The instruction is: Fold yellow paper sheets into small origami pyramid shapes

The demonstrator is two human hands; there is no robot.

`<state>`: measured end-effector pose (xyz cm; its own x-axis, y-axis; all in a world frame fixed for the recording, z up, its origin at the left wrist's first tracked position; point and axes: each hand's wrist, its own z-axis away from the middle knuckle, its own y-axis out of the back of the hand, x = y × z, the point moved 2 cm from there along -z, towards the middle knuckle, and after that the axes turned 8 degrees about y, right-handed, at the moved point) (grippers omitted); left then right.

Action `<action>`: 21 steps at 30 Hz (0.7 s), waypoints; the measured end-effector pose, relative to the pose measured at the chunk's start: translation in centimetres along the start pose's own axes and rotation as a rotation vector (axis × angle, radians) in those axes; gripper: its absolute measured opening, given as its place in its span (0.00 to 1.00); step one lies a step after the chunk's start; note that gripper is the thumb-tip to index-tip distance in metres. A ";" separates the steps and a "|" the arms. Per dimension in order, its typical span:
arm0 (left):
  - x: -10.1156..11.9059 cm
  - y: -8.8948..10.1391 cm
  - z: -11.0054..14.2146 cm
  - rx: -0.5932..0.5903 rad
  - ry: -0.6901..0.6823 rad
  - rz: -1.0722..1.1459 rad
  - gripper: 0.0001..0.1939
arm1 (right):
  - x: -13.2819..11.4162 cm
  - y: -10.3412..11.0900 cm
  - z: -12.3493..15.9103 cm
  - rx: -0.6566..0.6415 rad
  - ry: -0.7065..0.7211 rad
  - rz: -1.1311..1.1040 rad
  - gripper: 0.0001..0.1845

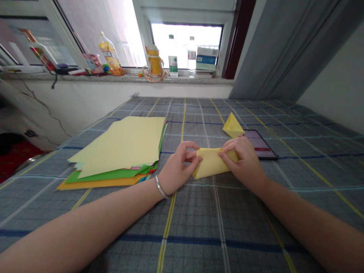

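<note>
Between my two hands is a piece of folded yellow paper (pixel 212 163), its long crease along the top edge. My left hand (pixel 183 165), with a silver bangle at the wrist, pinches its left end between thumb and fingers. My right hand (pixel 240 159) pinches the top edge nearer the right end and covers part of that side. Just beyond my right hand stands a folded yellow paper pyramid shape (pixel 233 126). Close by it lies a phone (pixel 260 144) with its screen lit, partly hidden by my right hand.
A stack of coloured paper (pixel 125 144), yellow on top with green and orange below, lies to the left on the checked cloth (pixel 187 227). Along the windowsill (pixel 131 78) stand a yellow flask (pixel 154 62), drink bottles (pixel 110 55) and boxes (pixel 206 60).
</note>
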<state>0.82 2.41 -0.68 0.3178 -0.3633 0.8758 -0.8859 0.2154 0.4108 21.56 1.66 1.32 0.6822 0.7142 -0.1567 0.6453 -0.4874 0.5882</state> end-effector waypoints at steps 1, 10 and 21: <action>0.0 0.0 0.0 -0.006 0.011 0.022 0.14 | -0.1 0.0 0.1 0.003 -0.001 -0.001 0.04; 0.5 0.0 0.2 -0.004 0.029 0.021 0.12 | -0.5 -0.1 0.2 0.013 -0.023 0.020 0.05; 0.1 -0.5 -0.5 0.003 0.135 0.227 0.14 | -0.7 -0.6 0.1 0.019 -0.050 0.040 0.04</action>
<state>1.50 2.72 -0.67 0.1525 -0.1821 0.9714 -0.9408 0.2745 0.1991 20.75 1.41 1.00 0.7237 0.6681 -0.1727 0.6231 -0.5250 0.5798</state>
